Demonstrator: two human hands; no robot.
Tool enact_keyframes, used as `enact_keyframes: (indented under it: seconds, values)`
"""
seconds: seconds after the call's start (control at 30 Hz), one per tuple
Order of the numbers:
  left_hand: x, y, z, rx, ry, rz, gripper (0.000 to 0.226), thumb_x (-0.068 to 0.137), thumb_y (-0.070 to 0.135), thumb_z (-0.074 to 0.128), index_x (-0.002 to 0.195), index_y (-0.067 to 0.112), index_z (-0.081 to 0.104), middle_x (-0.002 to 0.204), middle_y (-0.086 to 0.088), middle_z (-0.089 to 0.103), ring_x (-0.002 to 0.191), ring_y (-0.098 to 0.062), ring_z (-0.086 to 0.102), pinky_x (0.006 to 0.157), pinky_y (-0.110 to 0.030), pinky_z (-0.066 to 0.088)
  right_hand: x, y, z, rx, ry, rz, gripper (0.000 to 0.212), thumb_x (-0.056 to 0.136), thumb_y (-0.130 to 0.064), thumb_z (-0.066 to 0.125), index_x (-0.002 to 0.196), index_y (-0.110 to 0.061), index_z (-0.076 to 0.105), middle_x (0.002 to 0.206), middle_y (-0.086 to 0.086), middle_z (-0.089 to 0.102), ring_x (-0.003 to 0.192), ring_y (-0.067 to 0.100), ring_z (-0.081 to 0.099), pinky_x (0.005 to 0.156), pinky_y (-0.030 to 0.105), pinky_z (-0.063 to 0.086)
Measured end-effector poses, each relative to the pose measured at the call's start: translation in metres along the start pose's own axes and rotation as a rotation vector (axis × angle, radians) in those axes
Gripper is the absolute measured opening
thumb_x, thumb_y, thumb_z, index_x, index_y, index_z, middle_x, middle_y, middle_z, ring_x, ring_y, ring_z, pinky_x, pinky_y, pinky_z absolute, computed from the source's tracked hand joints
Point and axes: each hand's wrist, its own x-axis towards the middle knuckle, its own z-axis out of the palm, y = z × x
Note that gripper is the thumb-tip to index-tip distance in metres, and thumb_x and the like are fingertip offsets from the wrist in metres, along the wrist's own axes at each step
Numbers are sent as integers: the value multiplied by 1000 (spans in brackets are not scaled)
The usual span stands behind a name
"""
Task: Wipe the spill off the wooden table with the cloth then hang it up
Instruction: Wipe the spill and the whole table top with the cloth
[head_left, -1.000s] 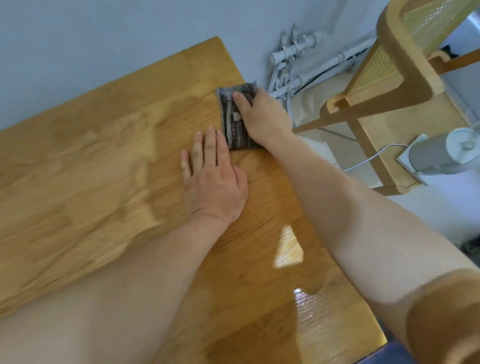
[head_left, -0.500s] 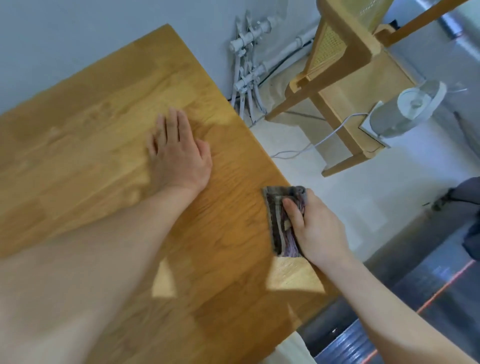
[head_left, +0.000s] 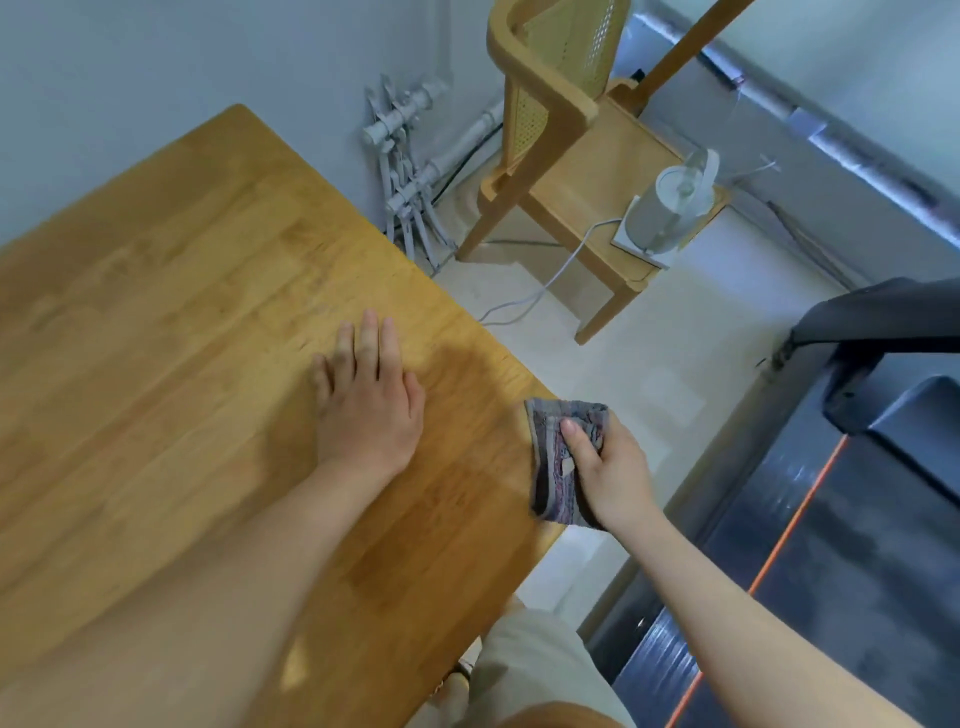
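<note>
My right hand grips a folded grey striped cloth, thumb on top, right at the wooden table's right edge; most of the cloth hangs past that edge, over the floor. My left hand rests flat on the tabletop, fingers together and holding nothing, a hand's width left of the cloth. A darker patch lies on the wood just right of my left hand; I cannot tell whether it is shadow or damp. I see no pooled liquid.
A wooden chair with a cane back stands beyond the table's right edge, with a white kettle on its seat and a cable trailing to the floor. Grey pipes run along the wall. A dark treadmill fills the right side.
My right hand has dragged the cloth from the far part of the table back to the near right edge and partly off it. My left hand stayed flat on the wood.
</note>
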Motion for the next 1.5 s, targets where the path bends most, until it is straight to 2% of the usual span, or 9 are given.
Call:
enact_keyframes:
  seconds: [0.17,0.3,0.5,0.67,0.8,0.9,1.07,1.23,1.5]
  values:
    - [-35,9,7,62,-65,84,62,98,43,11,151,16,-7,160,-3,-11,146,-23,-11,118,-47,-2,-19,-3,35,416,296,282,40,97,-43,49,126,-16,43,120,9,58,109,26,56,97,45,46]
    - [-58,8,10,68,-64,157,60,99,38,17,152,12,7,160,-6,4,147,-26,2,117,-50,9,-46,-19,58,572,385,486,47,101,-39,42,140,-14,34,132,11,54,118,30,54,102,44,44]
    - [-108,7,15,79,-105,258,61,94,38,30,145,5,33,152,-11,32,140,-32,31,106,-55,32,-94,-25,85,454,334,402,40,101,-31,44,132,-6,38,122,16,56,111,34,55,92,42,47]
    - [-115,-1,8,99,-177,276,61,100,45,19,152,20,-3,160,1,-8,147,-20,-7,117,-44,5,-68,-26,54,424,315,362,31,100,-29,45,120,-6,39,118,16,56,108,35,56,87,37,44]
    - [-114,1,3,136,-235,264,62,99,46,13,149,24,-16,157,4,-22,144,-18,-19,118,-43,0,-37,-33,42,541,414,551,47,100,-44,43,129,-7,42,111,12,61,99,32,59,80,35,45]
    - [-112,-2,1,172,-282,254,62,98,48,9,146,26,-24,154,6,-31,142,-16,-25,117,-45,-3,-32,-28,41,666,425,579,37,97,-46,48,115,-14,52,94,1,62,83,20,59,69,30,43]
    - [-110,-3,-4,205,-294,279,63,98,50,9,147,26,-22,155,6,-29,142,-16,-25,116,-47,-5,-31,-21,41,763,425,571,33,95,-49,52,109,-19,57,91,-5,65,87,15,64,83,38,52]
    - [-127,-21,1,175,-268,365,69,85,56,-11,147,29,-22,154,6,-29,140,-14,-28,115,-41,-13,-64,-21,65,705,413,566,50,98,-52,43,132,-16,49,106,-3,63,105,21,59,87,30,45]
    - [-217,-111,18,159,-171,475,58,99,46,16,153,26,6,160,5,5,147,-15,2,115,-41,2,-172,-38,155,587,463,559,60,99,-54,36,142,-12,40,125,12,61,115,31,58,96,42,48]
